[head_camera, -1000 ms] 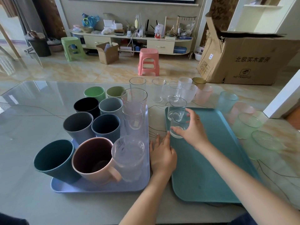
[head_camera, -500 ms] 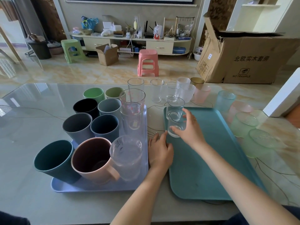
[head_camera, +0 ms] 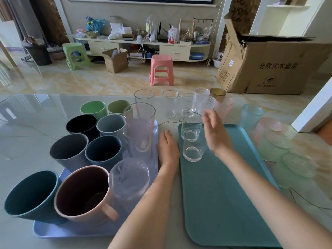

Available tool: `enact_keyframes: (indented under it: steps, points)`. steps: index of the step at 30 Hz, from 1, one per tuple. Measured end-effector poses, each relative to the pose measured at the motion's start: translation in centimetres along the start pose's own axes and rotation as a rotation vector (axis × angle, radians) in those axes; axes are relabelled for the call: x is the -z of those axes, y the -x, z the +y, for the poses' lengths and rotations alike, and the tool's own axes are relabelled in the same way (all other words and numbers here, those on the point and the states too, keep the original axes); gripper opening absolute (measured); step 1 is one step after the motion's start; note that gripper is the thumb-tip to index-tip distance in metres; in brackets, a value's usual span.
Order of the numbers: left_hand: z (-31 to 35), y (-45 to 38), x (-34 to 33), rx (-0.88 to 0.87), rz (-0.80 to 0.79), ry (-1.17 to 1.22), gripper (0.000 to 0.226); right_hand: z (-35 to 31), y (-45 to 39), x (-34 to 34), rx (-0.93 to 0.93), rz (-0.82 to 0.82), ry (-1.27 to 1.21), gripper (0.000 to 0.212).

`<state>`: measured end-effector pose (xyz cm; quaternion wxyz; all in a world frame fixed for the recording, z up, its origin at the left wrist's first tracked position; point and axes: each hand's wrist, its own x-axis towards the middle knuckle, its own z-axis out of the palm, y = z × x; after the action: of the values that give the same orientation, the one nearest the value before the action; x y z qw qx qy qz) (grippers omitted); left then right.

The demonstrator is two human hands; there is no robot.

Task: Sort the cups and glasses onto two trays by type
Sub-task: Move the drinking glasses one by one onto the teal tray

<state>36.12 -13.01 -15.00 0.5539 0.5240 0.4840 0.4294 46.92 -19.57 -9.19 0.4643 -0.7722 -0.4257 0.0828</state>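
Two clear glasses stand on the far left corner of the teal tray (head_camera: 224, 194): a near one (head_camera: 193, 147) and one behind it (head_camera: 191, 124). My right hand (head_camera: 216, 132) hovers open just right of them, fingers straight, holding nothing. My left hand (head_camera: 168, 149) rests flat on the table between the trays. The lilac tray (head_camera: 71, 230) on the left carries several coloured cups, a pink mug (head_camera: 84, 193) and tall clear glasses (head_camera: 139, 126). More clear glasses (head_camera: 170, 103) stand in a row at the table's far side.
Tinted pink, blue and green glasses (head_camera: 250, 115) stand right of the teal tray, some green ones (head_camera: 294, 166) near the table's right edge. Beyond the table are a pink stool (head_camera: 161, 69), a large cardboard box (head_camera: 280, 67) and a white panel (head_camera: 312, 112).
My right hand has let go of the near clear glass, which now stands on the teal tray, and has lifted away to the right. My left hand stayed put.
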Motion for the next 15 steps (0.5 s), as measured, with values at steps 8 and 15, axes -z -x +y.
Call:
enact_keyframes:
  steps: [8,15]
  points:
    - [0.8,-2.5,-2.9,0.01,0.039,0.122,0.027,-1.5,-11.0,-0.9,0.156,-0.221,0.271,0.042]
    - [-2.0,-2.8,-2.3,-0.144,-0.114,-0.069,0.032,-4.5,-16.0,-6.2,0.23,-0.446,0.612,0.091]
